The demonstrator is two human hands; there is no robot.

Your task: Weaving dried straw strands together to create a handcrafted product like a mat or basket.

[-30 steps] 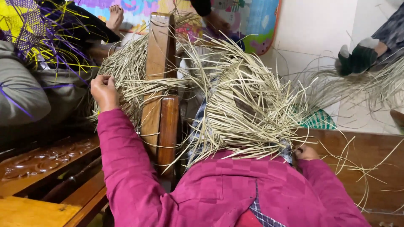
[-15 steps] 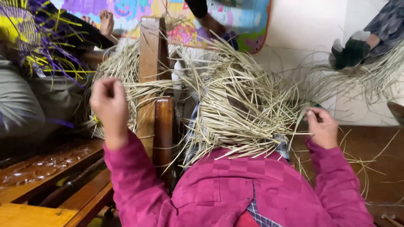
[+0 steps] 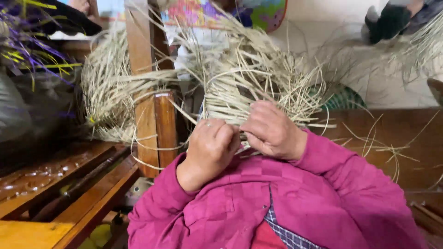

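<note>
From the head camera, a half-woven straw piece (image 3: 249, 87) fills the middle of the view, just above the person's chest. It is pale, dry, yellowish-tan straw, flat strands laid close and crossing in the lower part, while the upper and right edges break into a loose fan of unwoven ends that stick out in every direction. Some long single strands trail off to the right over the dark wooden floor (image 3: 397, 133). A second mass of the same straw (image 3: 108, 97) hangs to the left, draped around an upright wooden post (image 3: 147, 115) that stands between the two bundles.

The left hand (image 3: 210, 150) is curled nearly into a fist at the lower edge of the woven piece, thumb and fingers pinched together on strands there; a ring shows on one finger. The right hand (image 3: 272, 129) sits just beside it, touching it, fingers bent and closed over the same lower edge of the straw. Both hands grip straw, though which strands each one holds cannot be told. Both arms wear magenta sleeves (image 3: 341, 184).

At lower left lies a brown wooden tabletop (image 3: 41, 180). At upper left, purple and yellow strands (image 3: 32, 50) spread over something dark. At upper right, another person's dark-gloved hand (image 3: 390, 20) rests near more straw.
</note>
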